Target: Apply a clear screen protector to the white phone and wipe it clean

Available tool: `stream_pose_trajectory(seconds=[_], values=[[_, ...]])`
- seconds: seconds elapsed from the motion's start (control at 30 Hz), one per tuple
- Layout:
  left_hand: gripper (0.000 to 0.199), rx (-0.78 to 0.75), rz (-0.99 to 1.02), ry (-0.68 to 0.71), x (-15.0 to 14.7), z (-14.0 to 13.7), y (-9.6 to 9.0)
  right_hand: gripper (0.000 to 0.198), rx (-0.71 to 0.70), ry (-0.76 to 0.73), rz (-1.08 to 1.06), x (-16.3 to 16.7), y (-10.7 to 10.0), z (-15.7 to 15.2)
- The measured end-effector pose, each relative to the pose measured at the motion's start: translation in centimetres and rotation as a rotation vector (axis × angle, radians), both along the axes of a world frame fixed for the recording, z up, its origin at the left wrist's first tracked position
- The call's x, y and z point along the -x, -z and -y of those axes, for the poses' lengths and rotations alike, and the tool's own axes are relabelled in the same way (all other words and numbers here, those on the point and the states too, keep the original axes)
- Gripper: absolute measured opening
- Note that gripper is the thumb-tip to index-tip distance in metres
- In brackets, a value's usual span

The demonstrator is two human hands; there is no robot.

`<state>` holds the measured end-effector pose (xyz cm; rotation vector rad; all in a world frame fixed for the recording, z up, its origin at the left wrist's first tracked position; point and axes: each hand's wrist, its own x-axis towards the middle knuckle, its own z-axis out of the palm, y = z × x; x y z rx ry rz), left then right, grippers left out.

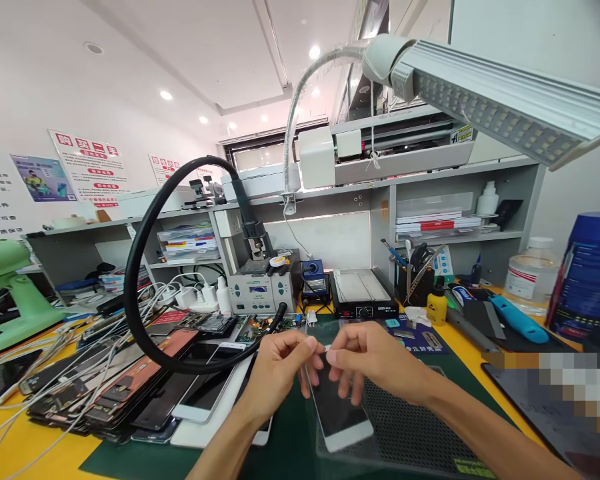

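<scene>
Counter (473,357): phone (350,437) at front, pile (125,400) to its left. Behind these, 3 items, left to right: station (260,300), hotplate (363,287), tool holder (414,288). Jug (525,287) right of holder. Shelving (386,207) along the back.

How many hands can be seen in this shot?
2: the left hand and the right hand, close together over the upper end of the white-bordered phone. No others show.
</scene>
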<state>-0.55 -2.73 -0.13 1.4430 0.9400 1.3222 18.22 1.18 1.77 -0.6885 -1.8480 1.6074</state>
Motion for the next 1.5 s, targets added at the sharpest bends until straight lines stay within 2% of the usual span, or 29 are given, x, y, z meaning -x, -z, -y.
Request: stream_pose_trajectory(seconds=[0.1,0.2,0.4,0.5,0.7,0.9,1.13,1.37,1.5], values=[[0.022,0.005,0.009,0.012,-0.4,0.0,0.1,0.037,-0.034,0.006,0.019,0.0,0.1,0.0],[0.024,0.063,0.053,0.027,-0.6,-0.2,0.1,0.034,-0.032,-0.02,0.031,-0.1,0.4,-0.1],[0.022,0.073,0.089,-0.067,-0.3,-0.5,0.1,0.03,-0.015,-0.046,0.061,0.0,0.9,-0.1],[0.022,0.092,0.092,-0.055,-0.2,-0.3,0.0,0.029,0.0,-0.05,0.052,-0.1,0.7,-0.3],[0.037,0.149,0.128,0.086,-0.3,0.0,-0.5,0.031,0.063,-0.062,0.025,-0.5,0.0,-0.4],[0.045,0.092,0.05,0.083,-0.2,0.0,-0.3,0.03,0.024,-0.144,0.021,-0.7,-0.2,-0.3],[0.045,0.036,-0.023,0.088,-0.1,0.1,-0.1,0.038,-0.059,0.059,-0.031,-0.1,-0.1,-0.1],[0.043,0.048,-0.009,0.124,-0.2,0.4,-0.6,0.033,0.039,0.047,-0.09,-0.4,-0.5,0.0],[0.043,0.052,0.02,0.109,-0.1,0.4,-0.4,0.039,0.061,0.041,-0.094,-0.5,-0.4,-0.4]])
